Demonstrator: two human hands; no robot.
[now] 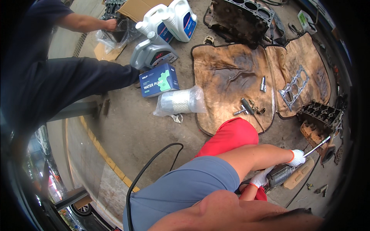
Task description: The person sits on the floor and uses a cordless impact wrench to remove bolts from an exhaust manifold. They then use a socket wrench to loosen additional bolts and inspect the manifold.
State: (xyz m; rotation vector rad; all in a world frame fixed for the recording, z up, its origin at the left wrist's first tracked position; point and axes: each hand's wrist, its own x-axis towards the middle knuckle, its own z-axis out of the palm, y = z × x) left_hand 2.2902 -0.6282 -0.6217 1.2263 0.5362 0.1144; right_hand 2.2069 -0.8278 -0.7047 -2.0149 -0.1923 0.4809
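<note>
My left hand [297, 158], in a white glove with an orange cuff, is closed around the near end of a slim metal rod [318, 146]. The rod's far end reaches the cylinder head [320, 115], whose lower side carries a rusty brown manifold [313, 135]. My right hand [260, 179], gloved the same, grips the rear of a dark cylindrical tool body [280, 176]; its fingers are partly hidden. Whether rod and cylinder are one tool cannot be told. A tan elongated piece [300, 174] lies beside them on the ground.
A stained mat [227, 77] bears a T-handled tool [246, 107], sockets [263, 84] and a head gasket [294, 87]. Beyond sits an engine block [239, 23]. Leftward are jugs [179, 21], a blue box [158, 80] and a wrapped cylinder [180, 102]. Another person's hand [111, 25] touches bagged parts.
</note>
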